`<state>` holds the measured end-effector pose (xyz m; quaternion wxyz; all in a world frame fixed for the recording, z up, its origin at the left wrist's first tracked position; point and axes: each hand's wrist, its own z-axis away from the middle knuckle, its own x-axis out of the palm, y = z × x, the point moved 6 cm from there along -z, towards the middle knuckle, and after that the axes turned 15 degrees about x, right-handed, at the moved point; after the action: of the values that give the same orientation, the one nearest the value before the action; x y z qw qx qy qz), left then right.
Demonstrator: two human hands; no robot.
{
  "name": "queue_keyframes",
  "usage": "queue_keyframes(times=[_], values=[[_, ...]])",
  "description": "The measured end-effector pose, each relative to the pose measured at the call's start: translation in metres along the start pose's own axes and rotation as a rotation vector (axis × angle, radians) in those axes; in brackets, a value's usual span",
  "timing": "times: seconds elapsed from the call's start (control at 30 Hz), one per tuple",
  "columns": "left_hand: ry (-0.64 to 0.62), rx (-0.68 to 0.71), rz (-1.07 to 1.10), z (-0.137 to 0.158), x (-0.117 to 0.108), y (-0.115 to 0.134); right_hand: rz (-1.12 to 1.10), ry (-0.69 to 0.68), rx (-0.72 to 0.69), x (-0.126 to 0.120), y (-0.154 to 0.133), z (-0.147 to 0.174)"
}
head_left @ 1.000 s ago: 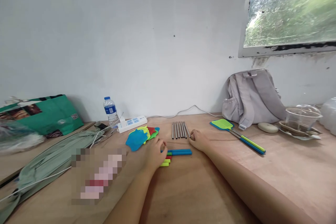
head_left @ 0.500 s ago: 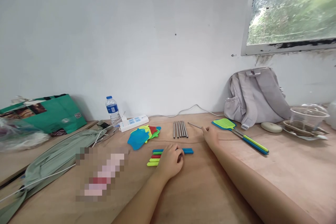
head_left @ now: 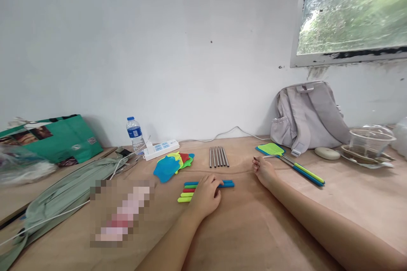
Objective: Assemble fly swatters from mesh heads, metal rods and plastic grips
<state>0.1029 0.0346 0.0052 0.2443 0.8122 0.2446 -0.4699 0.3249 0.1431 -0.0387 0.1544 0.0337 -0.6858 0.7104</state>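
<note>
The left hand (head_left: 206,194) lies curled over the coloured handles (head_left: 193,189), fingers on the blue one; whether it grips, I cannot tell. The right hand (head_left: 263,170) rests loosely closed just beside the assembled swatters (head_left: 291,163), holding nothing visible. Between the hands, metal rods (head_left: 218,156) lie on the wooden table (head_left: 241,224). Beyond the rods, swatter heads (head_left: 171,163), a power strip (head_left: 160,150), a bottle (head_left: 135,133), a backpack (head_left: 308,118) against the white wall (head_left: 159,51).

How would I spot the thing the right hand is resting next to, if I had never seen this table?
Start at the grey backpack against the wall under the window. On the wooden table just in front of it, beside the right hand, lie two fly swatters side by side. Unlike the loose coloured heads farther left, these have long handles attached.
</note>
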Motion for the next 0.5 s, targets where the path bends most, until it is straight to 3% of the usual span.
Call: queue_keyframes(times=[0.2, 0.33, 0.5], values=[[0.018, -0.003, 0.084, 0.0, 0.004, -0.001, -0.014, -0.066, 0.11, 0.004, 0.007, 0.042], [0.012, -0.001, 0.1, -0.001, 0.005, -0.002, 0.224, -0.177, 0.155, 0.013, 0.008, 0.069], [0.011, 0.009, 0.126, 0.0, 0.008, -0.004, 0.492, -0.17, 0.109, 0.015, 0.008, 0.082]])
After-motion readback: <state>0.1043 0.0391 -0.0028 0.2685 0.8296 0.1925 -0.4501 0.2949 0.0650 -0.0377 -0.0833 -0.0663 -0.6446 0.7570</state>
